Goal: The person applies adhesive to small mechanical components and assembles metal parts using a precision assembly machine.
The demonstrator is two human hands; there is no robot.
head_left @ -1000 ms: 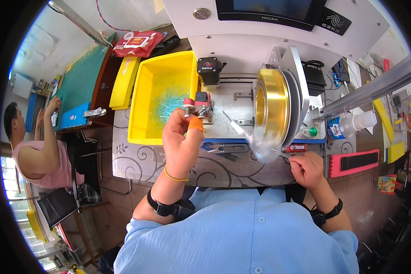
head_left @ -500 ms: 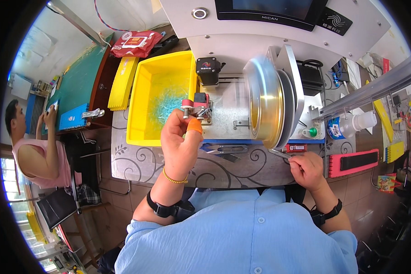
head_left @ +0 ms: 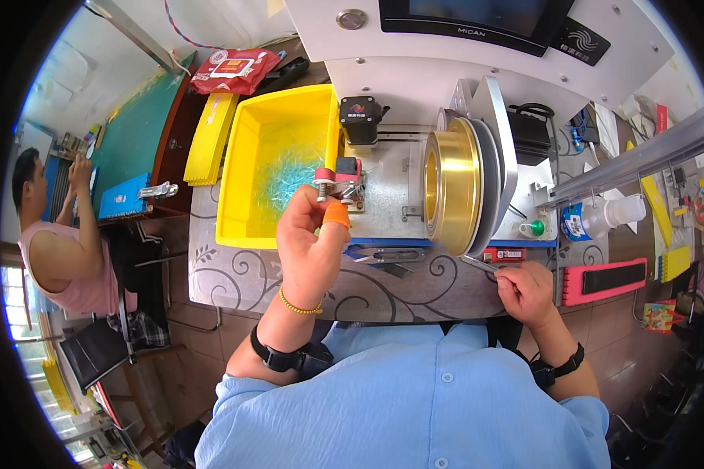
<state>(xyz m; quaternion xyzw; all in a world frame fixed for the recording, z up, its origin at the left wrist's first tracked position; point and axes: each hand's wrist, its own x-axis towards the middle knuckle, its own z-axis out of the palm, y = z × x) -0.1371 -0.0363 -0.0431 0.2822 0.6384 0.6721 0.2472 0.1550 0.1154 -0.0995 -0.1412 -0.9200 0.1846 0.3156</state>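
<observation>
My left hand [head_left: 311,246] is closed at a small red and metal clamp [head_left: 339,181] on the machine's bed, an orange finger cot [head_left: 335,214] on its thumb. The fingertips press together beside a spring screw; what they pinch, if anything, is hidden. In my right hand [head_left: 526,292] is a slim metal tool, apparently tweezers [head_left: 479,264], pointing left toward the foot of a gold spool [head_left: 455,187]. That spool stands on edge against grey discs [head_left: 489,187]. Left of the clamp, a yellow bin [head_left: 238,176] holds many thin pale-blue strands [head_left: 289,173].
Snips [head_left: 387,255] and a red box [head_left: 505,254] lie along the bed's front edge. A black motor [head_left: 360,119] stands behind the clamp. To the right are a white bottle [head_left: 602,216] and a pink block [head_left: 604,281]. Another person [head_left: 66,250] sits at a green table, left.
The spool, blurred and glassy before, now shows sharp and gold. The button's light ring has gone dark. My hands keep their places; the other person's hand has risen.
</observation>
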